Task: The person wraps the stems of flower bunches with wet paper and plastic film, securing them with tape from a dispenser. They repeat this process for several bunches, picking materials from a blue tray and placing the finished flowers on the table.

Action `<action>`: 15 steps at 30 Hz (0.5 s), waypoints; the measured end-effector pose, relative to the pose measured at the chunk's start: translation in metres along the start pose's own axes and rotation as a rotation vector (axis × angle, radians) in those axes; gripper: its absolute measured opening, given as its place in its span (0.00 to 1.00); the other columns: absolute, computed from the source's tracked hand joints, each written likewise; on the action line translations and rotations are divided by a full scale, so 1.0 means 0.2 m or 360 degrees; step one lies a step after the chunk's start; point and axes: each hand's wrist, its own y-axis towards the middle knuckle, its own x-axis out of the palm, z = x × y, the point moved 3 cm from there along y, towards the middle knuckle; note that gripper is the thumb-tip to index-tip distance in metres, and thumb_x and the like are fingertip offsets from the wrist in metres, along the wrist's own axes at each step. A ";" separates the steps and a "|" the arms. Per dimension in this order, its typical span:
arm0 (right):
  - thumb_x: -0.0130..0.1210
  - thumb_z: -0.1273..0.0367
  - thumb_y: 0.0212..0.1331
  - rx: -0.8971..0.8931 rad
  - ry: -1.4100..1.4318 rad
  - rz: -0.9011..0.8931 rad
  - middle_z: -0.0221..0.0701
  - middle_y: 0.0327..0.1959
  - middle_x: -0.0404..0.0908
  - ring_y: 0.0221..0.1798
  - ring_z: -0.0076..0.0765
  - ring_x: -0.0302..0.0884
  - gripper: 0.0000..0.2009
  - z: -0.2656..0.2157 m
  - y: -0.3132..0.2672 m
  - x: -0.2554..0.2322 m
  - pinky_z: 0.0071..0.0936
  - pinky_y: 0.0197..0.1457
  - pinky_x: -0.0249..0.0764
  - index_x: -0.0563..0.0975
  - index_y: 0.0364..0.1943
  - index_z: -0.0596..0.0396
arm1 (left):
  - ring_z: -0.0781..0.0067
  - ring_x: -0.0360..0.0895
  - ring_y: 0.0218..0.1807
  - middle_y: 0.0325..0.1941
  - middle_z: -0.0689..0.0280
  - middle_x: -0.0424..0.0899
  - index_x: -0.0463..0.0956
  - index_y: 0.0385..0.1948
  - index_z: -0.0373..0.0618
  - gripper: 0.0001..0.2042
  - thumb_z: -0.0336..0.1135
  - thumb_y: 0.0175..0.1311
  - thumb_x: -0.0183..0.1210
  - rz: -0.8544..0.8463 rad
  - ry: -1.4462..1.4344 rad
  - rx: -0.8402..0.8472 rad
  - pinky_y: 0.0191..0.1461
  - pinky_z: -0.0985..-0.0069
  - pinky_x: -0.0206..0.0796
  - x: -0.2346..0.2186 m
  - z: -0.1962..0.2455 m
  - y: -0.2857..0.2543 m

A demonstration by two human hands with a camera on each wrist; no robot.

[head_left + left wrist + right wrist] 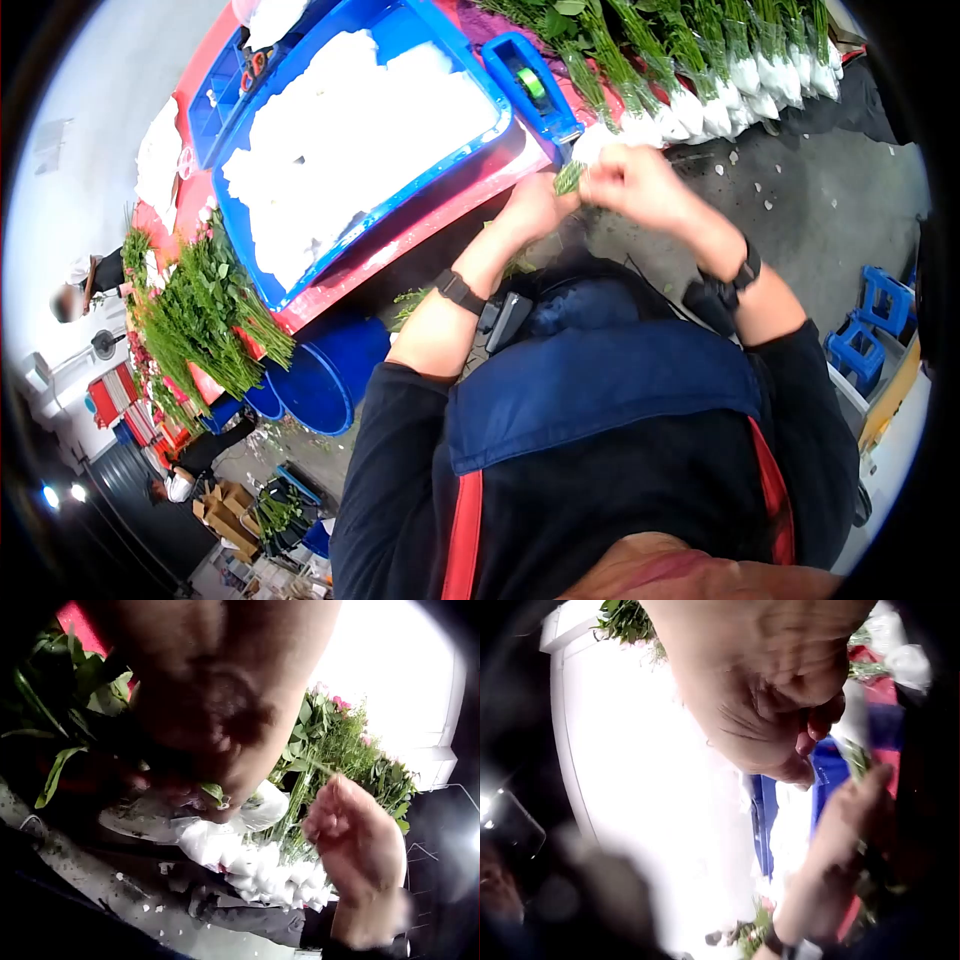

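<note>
My left hand grips a bunch of green stems. In the right wrist view, a white plastic bag covers the end of the stems beyond that hand; leaves hang out below it. My right hand is raised just beside the bunch, apart from my left hand. Its fingers are curled and its thumb meets the fingertips. The left wrist view shows a thin pale-green strip at the pinch of that right hand; its far end is lost against the foliage.
On the red table, a blue tray holds white sheets, beside a blue tape dispenser with a green roll. Several bagged bunches line the right end. Loose greenery lies left, above blue buckets. Blue stools stand at right.
</note>
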 end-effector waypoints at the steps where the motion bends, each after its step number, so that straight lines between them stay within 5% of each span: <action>1: 0.63 0.68 0.51 0.0054 0.0020 -0.0069 0.30 0.28 0.78 0.32 0.25 0.76 0.06 0.05 -0.09 0.01 0.25 0.37 0.71 0.81 0.26 0.57 | 0.70 0.76 0.21 0.20 0.60 0.78 0.76 0.25 0.36 0.13 0.39 0.53 0.59 -0.0061 -0.0052 -0.0164 0.28 0.69 0.69 -0.03 0.12 -0.03; 3: 0.61 0.73 0.52 0.0198 0.0206 -0.0031 0.30 0.30 0.79 0.35 0.25 0.76 0.04 0.27 -0.17 0.05 0.25 0.42 0.72 0.80 0.31 0.58 | 0.80 0.65 0.11 0.14 0.69 0.72 0.73 0.21 0.41 0.10 0.37 0.57 0.60 -0.0402 -0.0295 -0.0228 0.13 0.78 0.58 -0.04 0.27 -0.10; 6: 0.61 0.77 0.51 -0.0127 0.0707 0.0339 0.29 0.39 0.79 0.42 0.24 0.75 0.14 0.36 -0.15 0.03 0.25 0.47 0.72 0.77 0.44 0.60 | 0.79 0.70 0.15 0.14 0.68 0.73 0.75 0.21 0.39 0.14 0.42 0.53 0.61 -0.0733 -0.0277 -0.0380 0.18 0.77 0.63 0.02 0.38 -0.19; 9: 0.62 0.76 0.50 -0.0437 0.0591 0.0049 0.32 0.43 0.79 0.47 0.29 0.76 0.16 0.37 -0.02 -0.03 0.28 0.52 0.72 0.76 0.45 0.59 | 0.77 0.72 0.19 0.15 0.65 0.75 0.76 0.20 0.37 0.16 0.44 0.54 0.61 -0.0349 -0.0021 -0.0135 0.26 0.75 0.66 0.00 0.42 -0.22; 11: 0.61 0.74 0.51 -0.0709 -0.0025 0.0457 0.33 0.46 0.79 0.47 0.33 0.77 0.15 0.16 0.08 -0.10 0.29 0.49 0.73 0.76 0.44 0.58 | 0.81 0.70 0.23 0.18 0.70 0.76 0.77 0.25 0.38 0.15 0.43 0.58 0.62 -0.0303 -0.0004 -0.0012 0.31 0.76 0.65 0.02 0.45 -0.27; 13: 0.61 0.73 0.50 -0.1113 -0.0433 0.0511 0.35 0.46 0.80 0.48 0.40 0.75 0.17 0.04 0.15 -0.11 0.33 0.52 0.71 0.76 0.46 0.58 | 0.80 0.70 0.24 0.18 0.68 0.76 0.77 0.25 0.38 0.14 0.42 0.57 0.61 -0.0274 0.0041 0.0071 0.32 0.75 0.66 0.04 0.48 -0.31; 15: 0.60 0.72 0.48 -0.1123 -0.0763 0.0233 0.35 0.41 0.80 0.47 0.44 0.74 0.12 0.21 0.21 -0.07 0.38 0.51 0.69 0.77 0.39 0.57 | 0.79 0.69 0.23 0.17 0.64 0.75 0.76 0.24 0.38 0.13 0.41 0.54 0.62 -0.0205 0.0097 0.0063 0.32 0.74 0.66 0.03 0.47 -0.33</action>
